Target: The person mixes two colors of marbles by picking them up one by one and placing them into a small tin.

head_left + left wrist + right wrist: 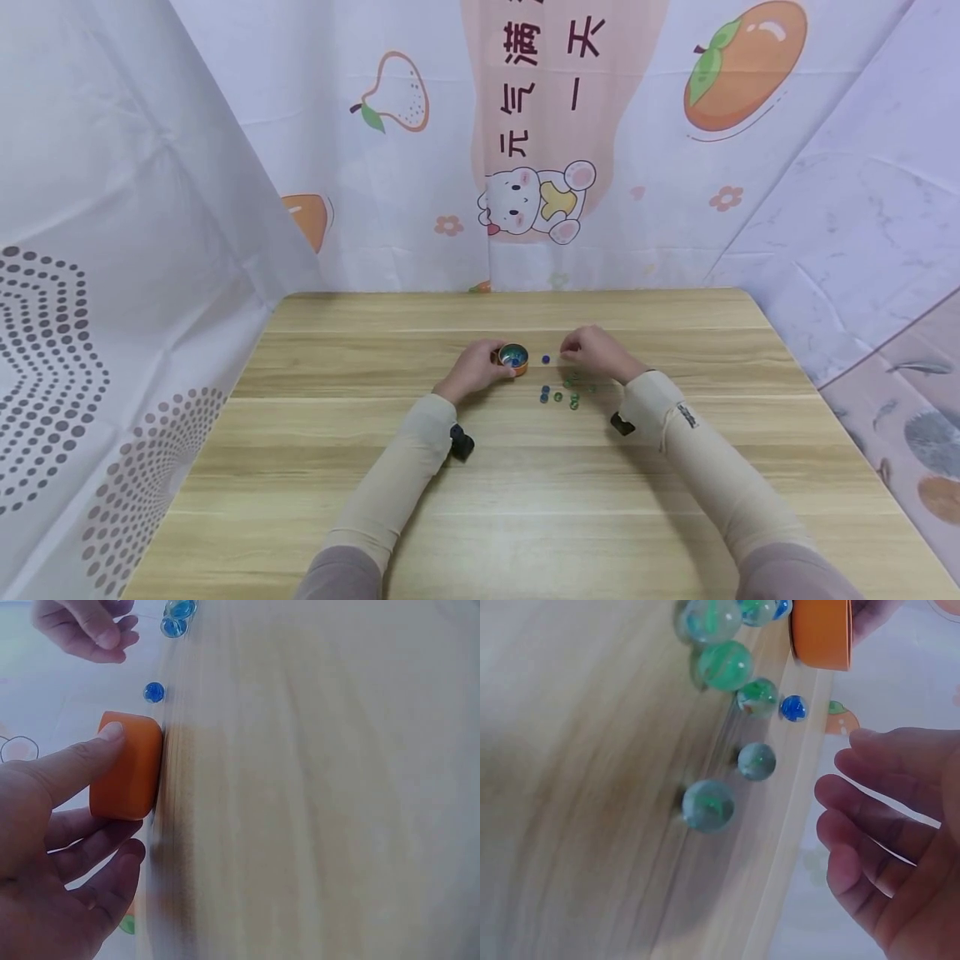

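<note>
My left hand [480,365] holds a small round orange bowl [129,766] from its left side, thumb and fingers around the wall. Inside the bowl, in the head view, something blue, likely a marble [515,362], shows on the dark bottom. My right hand [595,353] hovers to the right of a lone blue marble [546,359], not touching it; in the right wrist view its fingers [870,795] are loosely bent with nothing seen between them. Nearer to me lie several loose glass marbles, among them a green marble [725,665] and a blue marble [544,398].
All of this stands on a wood-grain table [360,467]. Behind it hangs a printed cloth [405,200], with more patterned cloth at both sides. A clear marble with a green core [708,805] lies below my right hand.
</note>
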Motion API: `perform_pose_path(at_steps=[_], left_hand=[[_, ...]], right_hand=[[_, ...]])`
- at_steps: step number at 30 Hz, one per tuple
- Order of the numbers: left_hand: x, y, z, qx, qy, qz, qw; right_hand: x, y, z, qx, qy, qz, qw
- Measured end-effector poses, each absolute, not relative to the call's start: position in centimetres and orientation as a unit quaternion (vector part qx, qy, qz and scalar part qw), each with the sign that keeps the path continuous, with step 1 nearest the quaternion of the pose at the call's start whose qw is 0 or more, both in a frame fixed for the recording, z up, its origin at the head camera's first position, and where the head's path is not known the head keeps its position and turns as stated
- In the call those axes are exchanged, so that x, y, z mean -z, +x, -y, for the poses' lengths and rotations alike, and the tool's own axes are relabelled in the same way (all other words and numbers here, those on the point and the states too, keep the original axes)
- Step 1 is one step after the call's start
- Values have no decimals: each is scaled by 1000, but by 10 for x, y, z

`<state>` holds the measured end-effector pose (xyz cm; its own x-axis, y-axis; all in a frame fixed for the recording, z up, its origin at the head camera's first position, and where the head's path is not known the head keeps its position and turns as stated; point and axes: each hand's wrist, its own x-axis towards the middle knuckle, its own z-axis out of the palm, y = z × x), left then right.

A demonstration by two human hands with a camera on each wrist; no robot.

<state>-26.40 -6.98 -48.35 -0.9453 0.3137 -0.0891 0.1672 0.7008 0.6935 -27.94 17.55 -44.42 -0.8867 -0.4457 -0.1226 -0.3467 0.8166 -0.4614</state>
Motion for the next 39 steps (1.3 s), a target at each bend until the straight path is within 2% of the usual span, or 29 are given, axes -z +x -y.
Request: perform_pose_path(at_steps=[25,39], left_hand=[[483,-263,70,-363,134,-917,98],[483,-264,69,-367,127,-916,106]], right_hand=[[452,-267,-189,185,-251,-941,133],[455,-264,-190,198,-229,-942,141]])
